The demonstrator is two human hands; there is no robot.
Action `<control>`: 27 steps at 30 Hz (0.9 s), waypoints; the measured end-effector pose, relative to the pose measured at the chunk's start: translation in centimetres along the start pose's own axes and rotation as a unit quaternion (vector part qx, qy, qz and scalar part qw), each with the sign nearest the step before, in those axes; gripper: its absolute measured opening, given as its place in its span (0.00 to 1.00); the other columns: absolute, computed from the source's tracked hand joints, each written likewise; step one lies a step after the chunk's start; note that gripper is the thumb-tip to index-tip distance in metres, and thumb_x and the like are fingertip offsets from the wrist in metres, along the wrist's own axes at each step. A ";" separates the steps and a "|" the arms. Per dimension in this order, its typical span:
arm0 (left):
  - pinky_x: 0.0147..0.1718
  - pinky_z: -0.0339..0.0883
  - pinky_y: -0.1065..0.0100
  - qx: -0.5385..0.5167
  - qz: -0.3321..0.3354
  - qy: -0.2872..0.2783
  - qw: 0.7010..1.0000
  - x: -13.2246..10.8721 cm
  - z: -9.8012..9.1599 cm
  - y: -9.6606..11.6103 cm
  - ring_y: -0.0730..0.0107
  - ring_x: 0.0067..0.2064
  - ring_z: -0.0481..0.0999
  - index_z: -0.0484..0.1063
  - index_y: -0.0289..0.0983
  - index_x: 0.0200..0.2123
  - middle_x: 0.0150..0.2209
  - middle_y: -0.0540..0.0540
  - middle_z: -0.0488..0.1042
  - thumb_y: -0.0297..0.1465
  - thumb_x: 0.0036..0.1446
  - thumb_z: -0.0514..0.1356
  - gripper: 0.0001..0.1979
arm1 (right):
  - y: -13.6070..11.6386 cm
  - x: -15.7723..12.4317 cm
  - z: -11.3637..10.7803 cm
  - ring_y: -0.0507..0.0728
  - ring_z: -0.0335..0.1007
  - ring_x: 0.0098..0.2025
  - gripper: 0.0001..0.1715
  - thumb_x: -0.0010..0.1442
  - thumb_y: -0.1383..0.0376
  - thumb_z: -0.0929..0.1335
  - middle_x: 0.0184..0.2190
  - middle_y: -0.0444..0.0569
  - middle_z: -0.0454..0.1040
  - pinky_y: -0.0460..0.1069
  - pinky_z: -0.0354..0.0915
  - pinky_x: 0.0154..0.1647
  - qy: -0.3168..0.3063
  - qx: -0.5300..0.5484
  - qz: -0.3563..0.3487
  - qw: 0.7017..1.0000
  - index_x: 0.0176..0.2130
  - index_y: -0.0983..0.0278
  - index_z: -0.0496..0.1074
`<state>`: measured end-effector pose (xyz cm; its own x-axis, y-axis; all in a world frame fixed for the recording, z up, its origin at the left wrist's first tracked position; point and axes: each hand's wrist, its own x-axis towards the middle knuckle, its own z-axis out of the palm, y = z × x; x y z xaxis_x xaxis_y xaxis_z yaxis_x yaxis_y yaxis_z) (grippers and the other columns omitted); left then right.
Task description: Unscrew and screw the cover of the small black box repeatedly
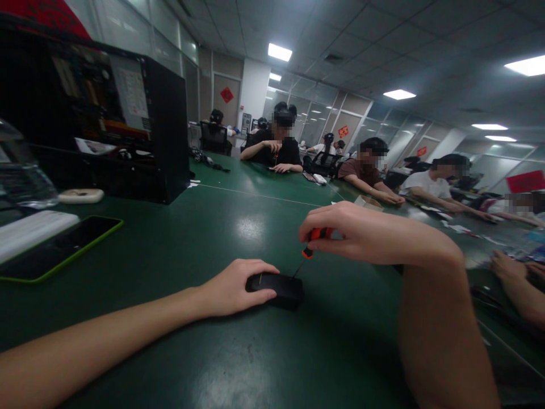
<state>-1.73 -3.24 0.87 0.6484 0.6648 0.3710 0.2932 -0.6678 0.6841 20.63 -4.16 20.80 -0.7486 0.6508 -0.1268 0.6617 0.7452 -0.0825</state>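
Fingers (264,296) of the left hand (230,287) are wrapped round the near end of a black mouse (281,288), thumb on top, pinning it flat. Those of the right hand (361,233) are pressed together, pinching the orange-and-black handle of a small screwdriver (315,241). Everything rests on a long dark green surface (179,238) that runs away across the room. At its left stands an open black computer case (128,113), with boards and cabling showing inside. Along the far edge and to the right sit several other people (276,150), forearms on the surface. One co-worker's hand (508,266) lies at the right edge, well apart from the mouse. At the near left lies a dark phone in a green case (63,245), face up, with a white keyboard (29,230) just beside it. A pale oval object (80,196) sits behind them, near the computer case. The mouse lies in the middle foreground, between both hands. The screwdriver is tilted, its thin shaft slanting down and leftwards, the tip touching the mouse's top at its right end.
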 end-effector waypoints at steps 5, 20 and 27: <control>0.47 0.67 0.65 0.003 0.000 -0.004 1.000 -0.1 -0.2 0.0 0.61 0.47 0.78 0.74 0.39 0.54 0.49 0.45 0.79 0.37 0.62 0.64 0.18 | -0.2 0.7 0.1 0.53 0.73 0.38 0.10 0.65 0.64 0.67 0.39 0.48 0.79 0.46 0.63 0.38 0.006 -0.006 0.003 1.000 0.43 0.64 0.77; 0.48 0.68 0.65 0.013 -0.002 -0.012 1.000 -0.3 -0.1 -0.3 0.62 0.49 0.78 0.73 0.39 0.55 0.50 0.46 0.79 0.37 0.63 0.64 0.19 | 0.4 1.1 0.9 0.55 0.73 0.46 0.14 0.60 0.70 0.71 0.49 0.50 0.75 0.47 0.65 0.45 0.046 -0.015 -0.050 0.998 0.47 0.63 0.77; 0.48 0.68 0.65 0.017 -0.008 -0.016 1.000 -0.3 -0.3 0.0 0.62 0.48 0.78 0.74 0.40 0.55 0.49 0.46 0.79 0.36 0.63 0.64 0.17 | 0.0 1.0 0.9 0.54 0.73 0.45 0.13 0.62 0.72 0.69 0.48 0.49 0.76 0.46 0.65 0.44 0.049 -0.023 -0.043 0.998 0.46 0.63 0.77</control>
<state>-2.13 -3.39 0.96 0.6655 0.6648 0.3394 0.3273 -0.6685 0.6678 19.92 -3.63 19.77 -0.8043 0.5938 -0.0234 0.5942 0.8031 -0.0433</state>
